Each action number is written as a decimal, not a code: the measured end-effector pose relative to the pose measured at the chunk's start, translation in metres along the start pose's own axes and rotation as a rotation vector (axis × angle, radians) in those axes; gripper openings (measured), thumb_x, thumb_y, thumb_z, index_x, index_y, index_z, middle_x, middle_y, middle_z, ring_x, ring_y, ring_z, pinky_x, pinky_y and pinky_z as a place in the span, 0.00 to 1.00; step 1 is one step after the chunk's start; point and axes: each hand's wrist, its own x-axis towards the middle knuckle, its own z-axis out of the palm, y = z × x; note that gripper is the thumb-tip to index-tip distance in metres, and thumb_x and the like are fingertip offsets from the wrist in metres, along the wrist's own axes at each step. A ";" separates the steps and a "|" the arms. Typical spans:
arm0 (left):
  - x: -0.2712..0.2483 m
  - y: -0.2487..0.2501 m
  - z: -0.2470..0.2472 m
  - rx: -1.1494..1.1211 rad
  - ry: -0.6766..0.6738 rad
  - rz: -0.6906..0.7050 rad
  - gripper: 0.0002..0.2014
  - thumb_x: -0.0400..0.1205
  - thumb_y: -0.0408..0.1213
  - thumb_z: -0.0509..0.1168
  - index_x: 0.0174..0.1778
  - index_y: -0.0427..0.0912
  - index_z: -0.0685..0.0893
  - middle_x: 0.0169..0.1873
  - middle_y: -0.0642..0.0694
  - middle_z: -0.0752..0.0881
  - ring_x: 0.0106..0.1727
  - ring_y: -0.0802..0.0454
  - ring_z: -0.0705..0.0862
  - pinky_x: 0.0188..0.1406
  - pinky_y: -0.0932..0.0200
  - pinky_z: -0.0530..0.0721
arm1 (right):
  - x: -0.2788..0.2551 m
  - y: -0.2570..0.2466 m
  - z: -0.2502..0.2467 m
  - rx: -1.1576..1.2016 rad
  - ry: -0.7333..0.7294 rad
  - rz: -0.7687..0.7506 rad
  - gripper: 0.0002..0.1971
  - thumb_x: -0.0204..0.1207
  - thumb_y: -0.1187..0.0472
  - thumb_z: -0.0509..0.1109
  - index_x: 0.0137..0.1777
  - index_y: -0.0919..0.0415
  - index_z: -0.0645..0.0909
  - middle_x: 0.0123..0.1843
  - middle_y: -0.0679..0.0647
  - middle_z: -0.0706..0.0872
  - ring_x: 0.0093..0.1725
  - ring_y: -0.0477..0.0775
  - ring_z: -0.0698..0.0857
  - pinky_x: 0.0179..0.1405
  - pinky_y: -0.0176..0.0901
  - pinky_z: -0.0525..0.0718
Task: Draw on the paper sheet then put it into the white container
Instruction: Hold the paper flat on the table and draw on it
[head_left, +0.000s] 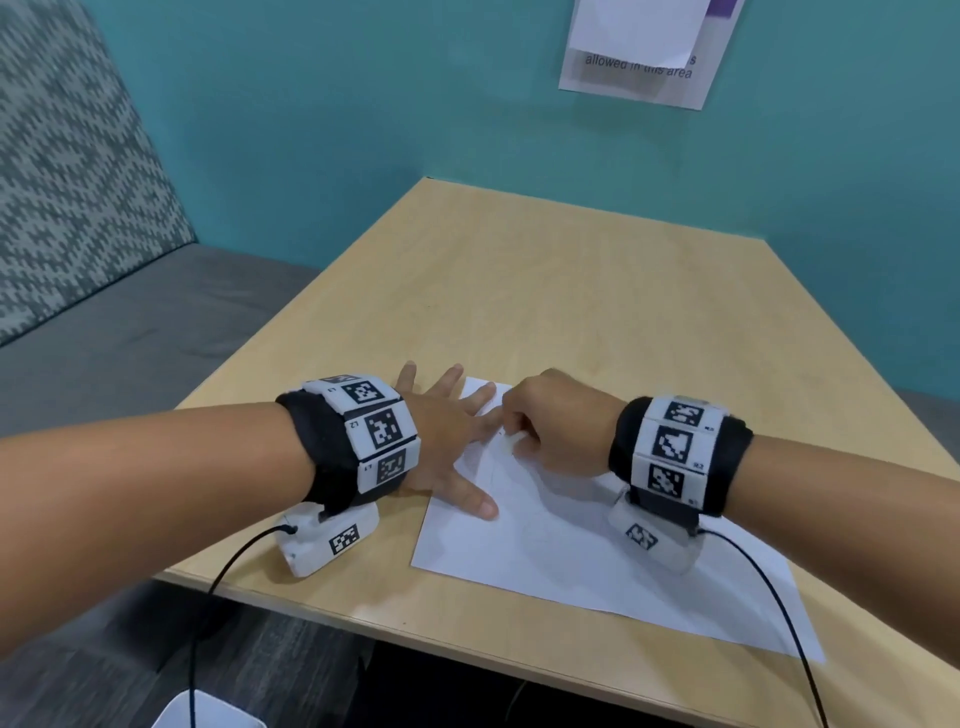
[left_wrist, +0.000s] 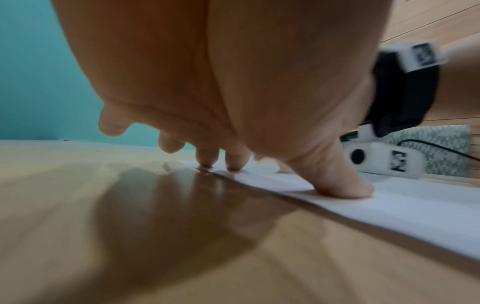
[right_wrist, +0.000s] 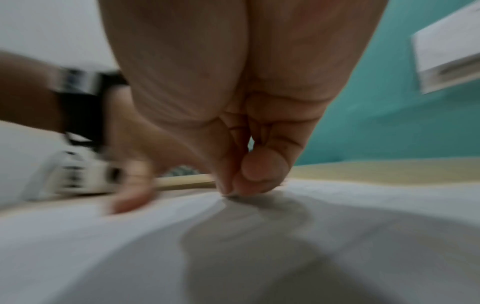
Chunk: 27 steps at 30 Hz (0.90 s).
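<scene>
A white paper sheet (head_left: 597, 561) lies on the wooden table (head_left: 571, 291), with faint lines near its top left corner. My left hand (head_left: 452, 441) lies flat with fingers spread. Its thumb (left_wrist: 340, 185) and fingertips press the sheet (left_wrist: 402, 207) along its left edge. My right hand (head_left: 550, 421) rests on the sheet's upper part with its fingers curled. They pinch a small white drawing piece (head_left: 511, 441) whose tip touches the paper (right_wrist: 130, 246). What kind of piece it is I cannot tell. The right wrist view is blurred.
A white container's corner (head_left: 218, 714) shows at the bottom left, below the table's near edge. A grey cushioned bench (head_left: 130, 332) runs along the left. A notice (head_left: 644, 52) hangs on the teal wall. Black cables (head_left: 779, 603) trail from both wrist units.
</scene>
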 end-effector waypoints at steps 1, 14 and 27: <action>-0.002 0.001 -0.001 -0.008 -0.004 0.003 0.50 0.72 0.76 0.61 0.87 0.63 0.47 0.87 0.53 0.33 0.85 0.40 0.27 0.75 0.18 0.35 | -0.005 -0.009 0.003 0.011 -0.038 -0.060 0.05 0.75 0.64 0.66 0.47 0.55 0.81 0.44 0.52 0.82 0.42 0.53 0.79 0.45 0.44 0.80; 0.000 0.001 0.001 -0.026 -0.015 -0.022 0.47 0.73 0.77 0.59 0.86 0.60 0.59 0.86 0.53 0.29 0.84 0.39 0.26 0.76 0.19 0.37 | -0.006 -0.024 0.005 -0.117 -0.105 -0.152 0.07 0.75 0.66 0.66 0.50 0.61 0.83 0.46 0.56 0.85 0.42 0.56 0.81 0.44 0.46 0.81; 0.000 0.002 0.001 -0.001 -0.018 -0.033 0.55 0.73 0.77 0.58 0.85 0.60 0.33 0.86 0.52 0.31 0.85 0.38 0.29 0.76 0.19 0.38 | 0.005 0.001 -0.005 -0.104 -0.022 -0.004 0.05 0.74 0.65 0.65 0.41 0.57 0.82 0.41 0.55 0.84 0.42 0.58 0.84 0.45 0.51 0.86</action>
